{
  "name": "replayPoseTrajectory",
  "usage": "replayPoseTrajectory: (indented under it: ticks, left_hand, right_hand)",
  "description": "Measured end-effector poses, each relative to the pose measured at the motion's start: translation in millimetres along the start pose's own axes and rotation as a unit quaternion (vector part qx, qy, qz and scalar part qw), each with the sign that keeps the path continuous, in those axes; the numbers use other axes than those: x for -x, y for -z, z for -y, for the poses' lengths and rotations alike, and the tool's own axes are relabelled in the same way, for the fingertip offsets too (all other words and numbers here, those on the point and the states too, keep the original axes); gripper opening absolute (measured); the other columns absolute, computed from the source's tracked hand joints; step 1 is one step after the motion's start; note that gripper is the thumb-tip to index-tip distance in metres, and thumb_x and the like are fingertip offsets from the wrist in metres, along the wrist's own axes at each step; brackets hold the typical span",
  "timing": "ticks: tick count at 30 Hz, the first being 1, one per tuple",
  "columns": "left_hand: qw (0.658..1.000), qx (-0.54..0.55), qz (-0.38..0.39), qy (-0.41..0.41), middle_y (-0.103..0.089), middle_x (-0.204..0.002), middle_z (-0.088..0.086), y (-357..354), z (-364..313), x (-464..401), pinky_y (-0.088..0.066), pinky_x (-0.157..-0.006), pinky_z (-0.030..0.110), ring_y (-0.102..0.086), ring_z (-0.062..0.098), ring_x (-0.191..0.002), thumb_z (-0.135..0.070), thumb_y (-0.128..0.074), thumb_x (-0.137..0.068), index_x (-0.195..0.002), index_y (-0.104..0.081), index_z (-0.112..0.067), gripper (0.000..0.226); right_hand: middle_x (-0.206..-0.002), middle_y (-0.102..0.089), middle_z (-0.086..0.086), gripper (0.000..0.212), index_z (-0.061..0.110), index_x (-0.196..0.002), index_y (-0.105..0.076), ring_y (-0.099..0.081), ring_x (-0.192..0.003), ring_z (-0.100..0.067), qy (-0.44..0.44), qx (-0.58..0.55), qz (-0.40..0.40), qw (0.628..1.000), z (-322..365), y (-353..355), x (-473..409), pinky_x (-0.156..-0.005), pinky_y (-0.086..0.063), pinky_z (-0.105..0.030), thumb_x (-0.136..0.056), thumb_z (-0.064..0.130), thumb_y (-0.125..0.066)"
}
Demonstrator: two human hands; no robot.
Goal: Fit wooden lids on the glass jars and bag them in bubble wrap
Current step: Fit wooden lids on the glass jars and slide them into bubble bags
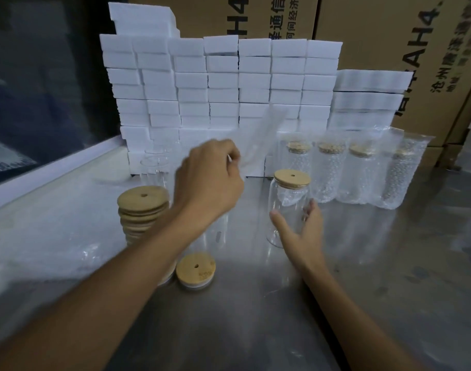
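Note:
A glass jar (288, 207) with a wooden lid (292, 178) stands upright on the steel table. My right hand (305, 236) is at its near right side, thumb and fingers spread around its lower part. My left hand (210, 180) is raised left of the jar and pinches a blurred bubble wrap bag (261, 137) that trails up to the right. A stack of wooden lids (142, 210) sits at the left, and a loose lid (195, 270) lies near my left forearm. Empty jars (154, 167) stand behind the stack.
Several lidded jars in bubble wrap (357, 175) stand in a row at the back right. White boxes (223, 84) are stacked along the back, with brown cartons (405, 36) behind. Flat bubble wrap bags (55, 250) lie at the left on the table (255, 317).

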State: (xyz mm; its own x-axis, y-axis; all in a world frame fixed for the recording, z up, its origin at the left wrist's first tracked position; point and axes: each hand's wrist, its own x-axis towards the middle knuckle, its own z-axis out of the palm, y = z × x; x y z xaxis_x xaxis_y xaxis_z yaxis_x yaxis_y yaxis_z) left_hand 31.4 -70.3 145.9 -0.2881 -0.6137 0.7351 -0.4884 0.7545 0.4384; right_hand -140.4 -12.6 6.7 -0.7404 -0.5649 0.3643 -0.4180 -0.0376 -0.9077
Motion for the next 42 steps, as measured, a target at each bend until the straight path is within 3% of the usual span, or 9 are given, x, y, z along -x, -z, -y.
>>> replayPoseTrajectory:
  ticks: [3,6,11,15,19,23,33,38,42]
  left_hand:
    - [0.999,-0.028,0.042,-0.016,-0.062,-0.090,-0.006,-22.4,4.0,17.4,-0.043,-0.068,0.033,-0.059,0.023,-0.080,-0.016,-0.053,-0.090,-0.090,-0.064,-0.023,0.013]
    - [0.996,-0.050,0.062,-0.027,-0.059,-0.094,-0.005,-40.1,8.2,32.2,-0.034,-0.065,0.030,-0.057,0.022,-0.081,-0.013,-0.051,-0.091,-0.094,-0.061,-0.020,0.012]
    - [0.989,-0.102,0.095,-0.050,-0.055,-0.094,-0.002,-60.3,16.2,57.9,-0.029,-0.067,0.029,-0.053,0.023,-0.088,-0.008,-0.053,-0.089,-0.098,-0.056,-0.019,0.015]
    - [0.978,-0.137,0.147,-0.050,-0.053,-0.094,-0.002,-69.0,23.7,71.3,-0.027,-0.068,0.028,-0.053,0.023,-0.090,-0.009,-0.053,-0.085,-0.097,-0.056,-0.020,0.017]
    - [0.984,0.035,0.143,0.097,-0.059,-0.088,-0.007,-76.1,26.9,69.9,-0.043,-0.067,0.029,-0.056,0.017,-0.077,-0.010,-0.055,-0.084,-0.095,-0.057,-0.024,0.017]
    - [0.876,0.339,0.136,0.313,-0.070,-0.078,-0.001,-78.5,21.0,57.7,-0.049,-0.059,0.027,-0.065,0.015,-0.064,-0.030,-0.063,-0.090,-0.084,-0.065,-0.020,0.012]
    - [0.820,0.445,0.053,0.355,-0.067,-0.065,-0.001,-86.5,30.7,67.9,-0.051,-0.051,0.024,-0.060,0.011,-0.058,-0.010,-0.063,-0.093,-0.087,-0.067,-0.006,0.008]
    - [0.810,0.450,-0.024,0.375,-0.067,-0.070,0.001,-84.3,33.1,71.1,-0.051,-0.049,0.025,-0.058,0.013,-0.061,-0.002,-0.060,-0.091,-0.086,-0.065,-0.008,0.010]
    - [0.799,0.477,-0.019,0.366,-0.067,-0.063,-0.004,-83.3,30.5,72.8,-0.051,-0.047,0.024,-0.062,0.014,-0.059,0.000,-0.049,-0.093,-0.076,-0.064,-0.012,0.026]
  right_hand:
    - [-0.141,-0.044,0.003,0.078,0.014,-0.148,-0.038,-0.046,-0.130,-0.017,0.149,-0.030,-0.128,0.980,18.5,6.1,5.8,-0.110,-0.040,-0.046,-0.087,0.058,-0.058]
    - [-0.117,-0.057,0.004,0.052,0.012,-0.132,-0.049,-0.058,-0.104,-0.017,0.265,-0.027,-0.148,0.952,32.1,8.2,12.7,-0.092,-0.047,-0.039,-0.094,0.048,-0.052]
    - [-0.083,-0.066,0.012,0.051,0.022,-0.116,-0.059,-0.065,-0.070,-0.007,0.217,0.020,-0.118,0.969,43.0,5.2,21.9,-0.067,-0.053,-0.030,-0.084,0.061,-0.058]
    - [-0.078,-0.069,0.013,0.041,0.021,-0.105,-0.068,-0.065,-0.067,-0.006,0.211,0.016,-0.112,0.971,42.2,4.8,20.3,-0.062,-0.053,-0.026,-0.082,0.055,-0.066]
    - [-0.067,-0.071,0.008,0.006,0.015,-0.082,-0.074,-0.063,-0.056,-0.006,0.252,0.079,-0.102,0.959,33.8,-3.2,18.1,-0.055,-0.055,-0.031,-0.087,0.019,-0.076]
    - [-0.077,-0.073,0.010,0.004,0.015,-0.086,-0.075,-0.066,-0.074,-0.005,0.250,0.076,-0.021,0.965,27.9,-6.3,15.8,-0.060,-0.045,-0.008,-0.087,0.012,-0.077]
    - [-0.054,-0.053,0.018,0.031,0.025,-0.066,-0.058,-0.057,-0.058,-0.004,0.210,0.068,0.006,0.975,28.3,-5.9,18.6,-0.053,-0.040,-0.014,-0.081,0.033,-0.083]
    - [-0.053,-0.054,0.016,0.028,0.024,-0.068,-0.057,-0.057,-0.056,-0.007,0.199,0.074,-0.046,0.976,32.2,-2.9,16.9,-0.050,-0.041,-0.016,-0.086,0.026,-0.078]
    - [-0.061,-0.061,0.017,0.016,0.024,-0.084,-0.068,-0.062,-0.063,-0.005,0.201,0.111,0.011,0.973,33.0,-3.3,21.4,-0.055,-0.048,-0.020,-0.084,0.035,-0.080]
